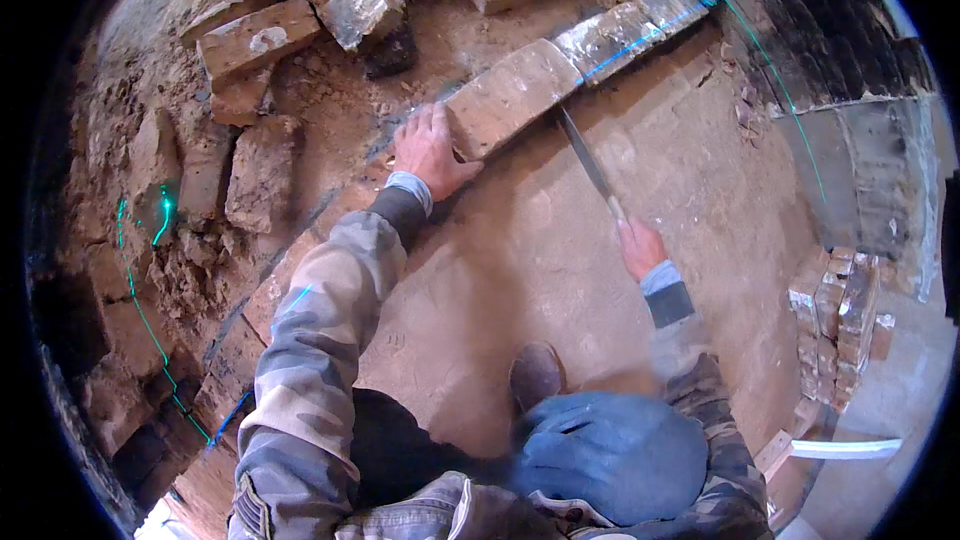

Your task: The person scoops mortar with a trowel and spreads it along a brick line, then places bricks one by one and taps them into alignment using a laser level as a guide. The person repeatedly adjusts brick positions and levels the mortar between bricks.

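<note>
My left hand (430,150) lies flat against the near end of a pale brick (510,95) set on a sandy surface, its fingers resting on the brick's edge. My right hand (640,245) grips the handle of a long flat metal tool (588,165), whose blade reaches under the brick's right side. Beyond this brick, a second grey-white brick (630,25) continues the row toward the upper right. A blue string line (700,2) runs along the row of bricks.
Loose bricks (290,20) and rubble lie scattered at the upper left. A small stack of bricks (835,325) stands at the right. A dark curved brick wall (830,20) rises upper right. My knee (610,455) and a brown shoe (535,375) are below.
</note>
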`<state>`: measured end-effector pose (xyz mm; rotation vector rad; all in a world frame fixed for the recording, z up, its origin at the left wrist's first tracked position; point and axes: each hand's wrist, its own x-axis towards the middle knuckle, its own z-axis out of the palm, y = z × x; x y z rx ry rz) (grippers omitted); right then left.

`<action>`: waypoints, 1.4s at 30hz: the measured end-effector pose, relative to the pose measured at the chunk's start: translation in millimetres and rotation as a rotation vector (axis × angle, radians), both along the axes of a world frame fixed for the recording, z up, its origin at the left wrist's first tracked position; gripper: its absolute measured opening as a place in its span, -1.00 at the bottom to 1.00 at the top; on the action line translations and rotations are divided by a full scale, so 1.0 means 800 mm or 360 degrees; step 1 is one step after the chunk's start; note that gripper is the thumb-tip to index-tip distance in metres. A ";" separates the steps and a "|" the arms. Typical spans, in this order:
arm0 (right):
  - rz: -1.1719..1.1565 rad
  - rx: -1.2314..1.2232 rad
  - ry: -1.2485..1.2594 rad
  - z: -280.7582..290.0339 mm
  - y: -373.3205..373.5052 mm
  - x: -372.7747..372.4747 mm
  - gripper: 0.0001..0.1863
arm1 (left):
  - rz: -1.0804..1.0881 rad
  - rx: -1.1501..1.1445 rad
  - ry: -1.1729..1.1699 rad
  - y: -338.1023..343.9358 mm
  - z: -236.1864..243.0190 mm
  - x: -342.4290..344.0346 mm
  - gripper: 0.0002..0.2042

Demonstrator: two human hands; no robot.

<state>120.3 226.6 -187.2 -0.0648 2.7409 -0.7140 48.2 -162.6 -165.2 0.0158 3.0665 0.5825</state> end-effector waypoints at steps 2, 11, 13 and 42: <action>0.0006 0.0020 0.0033 -0.002 0.007 0.016 -0.57 | -0.0021 -0.0041 0.0083 0.004 -0.003 0.005 0.05; -0.0025 -0.0099 -0.0029 -0.002 -0.005 0.013 -0.59 | -0.0019 -0.0064 0.0102 0.003 -0.002 0.003 0.05; -0.0029 -0.0065 -0.0046 -0.007 -0.003 0.017 -0.60 | -0.0040 0.0015 0.0015 0.004 0.001 0.002 0.06; 0.0117 -0.0154 -0.0400 0.017 -0.039 0.141 -0.66 | -0.0091 -0.0209 0.0059 -0.124 0.038 0.084 -0.03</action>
